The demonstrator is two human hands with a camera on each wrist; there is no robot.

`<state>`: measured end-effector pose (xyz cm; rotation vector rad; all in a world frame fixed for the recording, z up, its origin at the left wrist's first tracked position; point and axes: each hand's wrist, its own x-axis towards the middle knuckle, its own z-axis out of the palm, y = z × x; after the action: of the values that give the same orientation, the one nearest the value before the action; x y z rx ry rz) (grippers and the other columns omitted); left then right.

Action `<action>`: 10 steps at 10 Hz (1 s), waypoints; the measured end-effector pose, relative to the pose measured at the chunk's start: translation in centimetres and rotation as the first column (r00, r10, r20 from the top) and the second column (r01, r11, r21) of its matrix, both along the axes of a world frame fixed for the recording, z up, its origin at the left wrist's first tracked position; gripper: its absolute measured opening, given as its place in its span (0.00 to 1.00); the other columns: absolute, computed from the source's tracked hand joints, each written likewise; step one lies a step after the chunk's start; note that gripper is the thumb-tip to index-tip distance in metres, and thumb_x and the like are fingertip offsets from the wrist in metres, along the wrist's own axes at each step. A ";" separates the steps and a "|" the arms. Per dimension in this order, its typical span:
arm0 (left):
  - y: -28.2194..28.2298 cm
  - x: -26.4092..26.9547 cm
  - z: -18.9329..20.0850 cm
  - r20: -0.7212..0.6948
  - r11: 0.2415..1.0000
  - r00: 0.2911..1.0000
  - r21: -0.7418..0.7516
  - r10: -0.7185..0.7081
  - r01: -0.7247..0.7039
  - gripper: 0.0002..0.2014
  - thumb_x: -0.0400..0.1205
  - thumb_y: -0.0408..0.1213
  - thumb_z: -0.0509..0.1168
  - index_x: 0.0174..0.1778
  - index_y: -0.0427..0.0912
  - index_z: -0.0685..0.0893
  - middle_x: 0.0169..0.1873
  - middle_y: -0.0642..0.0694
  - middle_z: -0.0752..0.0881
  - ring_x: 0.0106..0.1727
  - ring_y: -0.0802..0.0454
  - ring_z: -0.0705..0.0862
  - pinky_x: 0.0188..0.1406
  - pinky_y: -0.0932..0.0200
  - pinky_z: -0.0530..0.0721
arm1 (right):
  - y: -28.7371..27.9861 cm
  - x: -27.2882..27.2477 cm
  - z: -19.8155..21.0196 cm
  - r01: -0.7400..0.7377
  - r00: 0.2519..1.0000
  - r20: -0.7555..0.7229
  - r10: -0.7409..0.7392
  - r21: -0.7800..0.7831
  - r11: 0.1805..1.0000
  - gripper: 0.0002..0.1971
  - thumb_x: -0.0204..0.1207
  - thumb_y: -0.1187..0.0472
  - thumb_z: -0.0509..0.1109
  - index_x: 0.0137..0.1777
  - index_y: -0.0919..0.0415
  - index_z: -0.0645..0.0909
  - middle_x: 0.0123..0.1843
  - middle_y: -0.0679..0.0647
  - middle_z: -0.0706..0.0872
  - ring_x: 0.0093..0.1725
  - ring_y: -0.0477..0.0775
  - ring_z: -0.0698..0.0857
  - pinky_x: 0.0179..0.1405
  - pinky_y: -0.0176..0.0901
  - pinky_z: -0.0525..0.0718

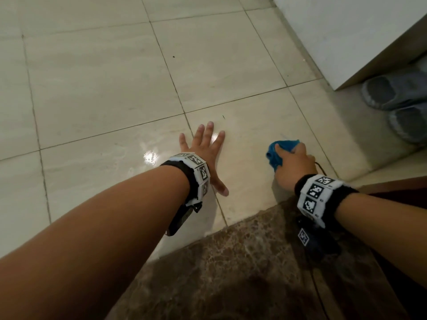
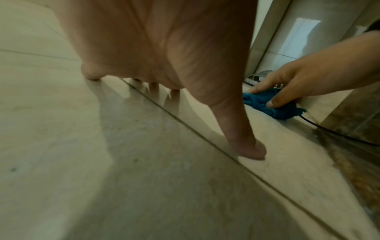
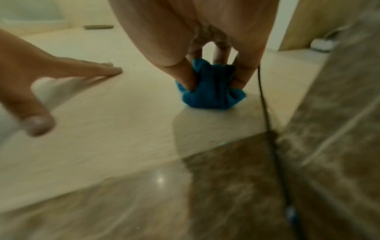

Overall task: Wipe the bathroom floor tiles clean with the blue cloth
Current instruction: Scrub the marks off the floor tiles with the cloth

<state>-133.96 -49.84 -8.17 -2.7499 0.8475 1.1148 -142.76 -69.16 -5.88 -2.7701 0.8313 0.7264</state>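
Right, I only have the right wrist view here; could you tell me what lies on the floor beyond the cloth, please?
Observer: Two grey slippers sit farther out, to the right of the cloth, by a white cabinet.
Operator: Thank you. Is there any dirt ahead?
Observer: Yes, there is a dark speck on a tile beyond the left hand.
Operator: And is that hand on one tile?
Observer: No, it lies flat across a grout line, fingers spread.
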 end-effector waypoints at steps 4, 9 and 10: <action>0.4 0.0 0.4 0.013 1.000 1.000 -0.010 -0.024 0.024 0.74 0.58 0.72 0.75 0.81 0.51 0.26 0.79 0.44 0.23 0.82 0.43 0.27 0.78 0.26 0.40 | 2.2 0.7 0.0 0.079 0.996 -0.037 -0.083 -0.089 0.993 0.30 0.82 0.58 0.59 0.82 0.52 0.53 0.78 0.64 0.53 0.70 0.71 0.66 0.68 0.57 0.71; 0.8 0.3 -0.3 0.022 0.998 0.999 -0.041 -0.035 0.036 0.73 0.57 0.73 0.74 0.81 0.53 0.26 0.79 0.46 0.22 0.82 0.44 0.27 0.78 0.27 0.39 | 0.6 3.8 -1.3 0.182 0.969 0.148 -0.196 0.100 0.978 0.27 0.81 0.60 0.62 0.78 0.53 0.60 0.75 0.63 0.58 0.67 0.68 0.70 0.70 0.52 0.71; 0.8 0.2 -0.2 0.016 0.999 0.999 -0.040 -0.031 0.032 0.73 0.57 0.73 0.74 0.81 0.53 0.26 0.79 0.46 0.22 0.82 0.44 0.27 0.78 0.27 0.39 | -1.8 4.6 -0.8 0.383 0.908 0.163 -0.386 0.048 0.922 0.26 0.82 0.57 0.61 0.78 0.57 0.61 0.77 0.65 0.58 0.71 0.68 0.68 0.70 0.51 0.70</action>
<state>-133.72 -49.03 -8.36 -2.7635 0.9182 1.0823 -138.16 -70.93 -6.63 -2.4907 1.2743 0.4145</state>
